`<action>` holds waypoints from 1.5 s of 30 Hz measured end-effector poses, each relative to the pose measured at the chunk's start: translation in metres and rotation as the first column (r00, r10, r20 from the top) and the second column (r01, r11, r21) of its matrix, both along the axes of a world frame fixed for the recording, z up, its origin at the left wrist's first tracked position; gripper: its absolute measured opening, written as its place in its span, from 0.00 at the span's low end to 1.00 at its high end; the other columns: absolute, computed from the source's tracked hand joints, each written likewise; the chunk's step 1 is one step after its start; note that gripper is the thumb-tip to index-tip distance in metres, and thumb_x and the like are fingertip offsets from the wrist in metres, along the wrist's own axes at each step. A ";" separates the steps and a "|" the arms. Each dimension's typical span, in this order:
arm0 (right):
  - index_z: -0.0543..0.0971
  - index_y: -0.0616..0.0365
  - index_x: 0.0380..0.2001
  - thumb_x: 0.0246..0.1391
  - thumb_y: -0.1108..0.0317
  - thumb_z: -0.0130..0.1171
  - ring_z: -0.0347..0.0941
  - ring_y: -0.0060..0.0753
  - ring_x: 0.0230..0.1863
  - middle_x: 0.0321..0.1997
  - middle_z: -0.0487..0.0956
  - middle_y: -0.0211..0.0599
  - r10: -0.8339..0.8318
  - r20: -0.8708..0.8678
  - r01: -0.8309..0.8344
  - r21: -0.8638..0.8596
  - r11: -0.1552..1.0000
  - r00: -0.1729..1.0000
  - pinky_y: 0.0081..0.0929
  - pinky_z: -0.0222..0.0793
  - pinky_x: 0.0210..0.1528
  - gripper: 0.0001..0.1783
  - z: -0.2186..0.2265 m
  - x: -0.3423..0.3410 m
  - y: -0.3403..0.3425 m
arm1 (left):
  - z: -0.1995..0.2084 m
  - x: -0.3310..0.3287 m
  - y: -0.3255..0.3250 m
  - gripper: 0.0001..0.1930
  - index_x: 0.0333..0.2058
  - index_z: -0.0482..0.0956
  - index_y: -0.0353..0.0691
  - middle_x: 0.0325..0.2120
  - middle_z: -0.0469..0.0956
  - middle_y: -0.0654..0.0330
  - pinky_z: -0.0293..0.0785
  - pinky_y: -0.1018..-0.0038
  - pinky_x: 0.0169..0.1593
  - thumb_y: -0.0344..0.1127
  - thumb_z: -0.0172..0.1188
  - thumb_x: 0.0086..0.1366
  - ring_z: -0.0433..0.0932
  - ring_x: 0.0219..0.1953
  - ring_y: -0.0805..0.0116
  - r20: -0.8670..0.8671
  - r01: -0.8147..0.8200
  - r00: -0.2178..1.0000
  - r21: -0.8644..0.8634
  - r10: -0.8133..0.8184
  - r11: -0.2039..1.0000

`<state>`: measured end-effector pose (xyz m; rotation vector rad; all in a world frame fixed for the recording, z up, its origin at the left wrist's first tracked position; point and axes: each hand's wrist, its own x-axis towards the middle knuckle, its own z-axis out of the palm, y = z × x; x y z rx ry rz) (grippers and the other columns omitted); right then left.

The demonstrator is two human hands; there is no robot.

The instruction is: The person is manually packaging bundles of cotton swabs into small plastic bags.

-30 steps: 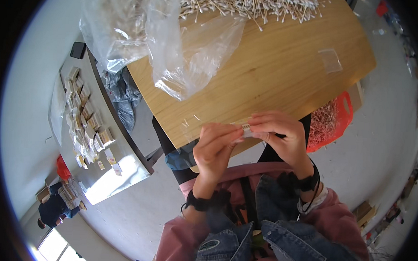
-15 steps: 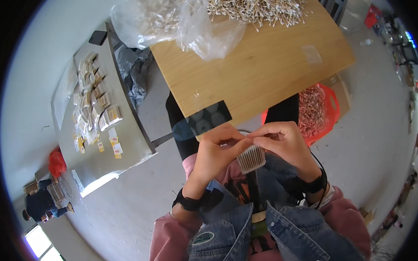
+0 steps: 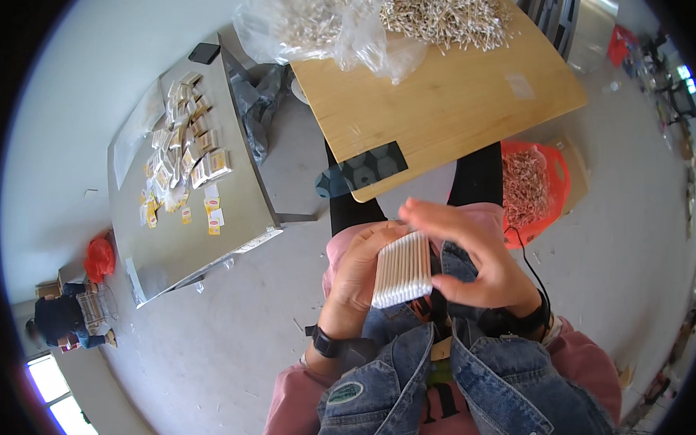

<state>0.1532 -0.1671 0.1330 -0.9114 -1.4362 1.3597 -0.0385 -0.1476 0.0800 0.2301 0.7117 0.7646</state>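
Note:
A flat, rectangular pack of cotton swabs [image 3: 403, 271] is held over my lap, its swabs lined up side by side with white tips along the lower edge. My left hand [image 3: 358, 265] grips it along the left side, thumb at the top. On the other side, my right hand [image 3: 488, 261] is spread, fingers apart from the thumb and slightly blurred. The right thumb tip is close to the pack's lower right corner; whether it touches, I cannot tell. Beyond my knees, a loose heap of cotton swabs [image 3: 447, 20] lies on the wooden table [image 3: 444, 106].
A clear plastic bag [image 3: 316, 25] of swabs sits beside the heap. A red basket [image 3: 561, 187] of swabs stands on the floor at right. On the left, a grey table [image 3: 185, 258] bears several swab packs [image 3: 184, 139] and a phone [image 3: 205, 53]. A person [image 3: 61, 315] is farther left.
Both hands were pinching together at the pack's top edge; now the right has come away and spread. The pack is turned to show its broad face. The view has shifted somewhat.

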 end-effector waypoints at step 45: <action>0.84 0.51 0.43 0.40 0.74 0.70 0.78 0.31 0.49 0.43 0.84 0.28 0.047 0.322 -0.099 0.148 0.984 0.945 0.44 0.56 0.66 0.21 -0.030 0.014 0.022 | 0.001 0.026 0.005 0.16 0.46 0.75 0.30 0.38 0.81 0.55 0.82 0.73 0.42 0.38 0.47 0.73 0.83 0.38 0.68 -0.307 0.237 0.921 -0.050 -0.241 0.970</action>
